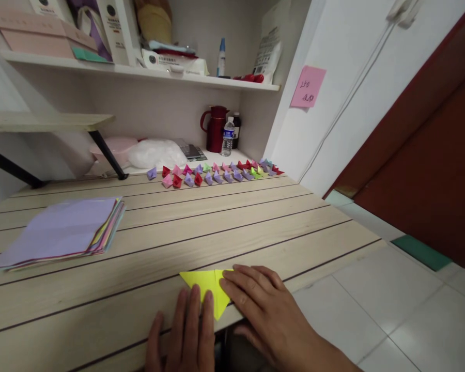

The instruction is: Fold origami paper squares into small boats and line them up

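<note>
A yellow sheet of paper (208, 281), folded into a triangle with one point toward me, lies near the table's front edge. A crease runs down its middle. My left hand (188, 330) rests with fingers stretched out, the fingertips on the paper's left lower side. From the right, my right hand (265, 305) lies flat with its fingers over the paper's right corner, which it hides. Neither hand grips the paper; both press it from above.
A stack of coloured paper (70, 227) lies on the left of the wooden table (201, 222). Small folded paper boats (217, 176) stand in rows along the back. Behind them are a red jug (216, 129), a water bottle (228, 137) and a white plastic bag (157, 153).
</note>
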Tool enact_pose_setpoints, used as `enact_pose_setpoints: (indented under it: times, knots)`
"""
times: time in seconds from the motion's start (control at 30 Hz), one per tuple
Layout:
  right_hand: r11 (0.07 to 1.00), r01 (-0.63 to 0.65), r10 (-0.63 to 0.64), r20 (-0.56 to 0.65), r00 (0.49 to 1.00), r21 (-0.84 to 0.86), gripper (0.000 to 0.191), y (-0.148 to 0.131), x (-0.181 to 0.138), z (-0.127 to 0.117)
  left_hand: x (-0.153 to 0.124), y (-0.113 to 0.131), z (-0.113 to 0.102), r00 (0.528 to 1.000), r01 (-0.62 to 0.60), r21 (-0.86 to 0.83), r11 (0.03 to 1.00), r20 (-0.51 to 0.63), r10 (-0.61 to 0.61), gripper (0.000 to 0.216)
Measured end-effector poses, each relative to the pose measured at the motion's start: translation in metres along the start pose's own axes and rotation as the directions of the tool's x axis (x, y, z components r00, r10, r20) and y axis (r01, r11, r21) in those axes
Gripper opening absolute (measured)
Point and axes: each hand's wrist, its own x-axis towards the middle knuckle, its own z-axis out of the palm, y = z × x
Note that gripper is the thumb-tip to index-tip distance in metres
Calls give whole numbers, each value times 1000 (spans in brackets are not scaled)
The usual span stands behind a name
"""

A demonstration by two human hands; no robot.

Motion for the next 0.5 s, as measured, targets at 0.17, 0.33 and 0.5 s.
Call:
enact_pose_setpoints:
  times: [0.17,0.33,0.5]
  knots:
    - [996,-62,72,-161,984,64,29,-7,-1,3,-1,-6,-1,999,17,-112,994,-42,-22,38]
    - [977,-36,98,-299,949,209,20,-15,-5,4,-5,-11,-8,996,76,-312,947,-11,-84,33]
    - [890,3,123,-247,961,455,16,-19,-8,0,0,-13,-21,988,140,-417,898,-1,-155,24]
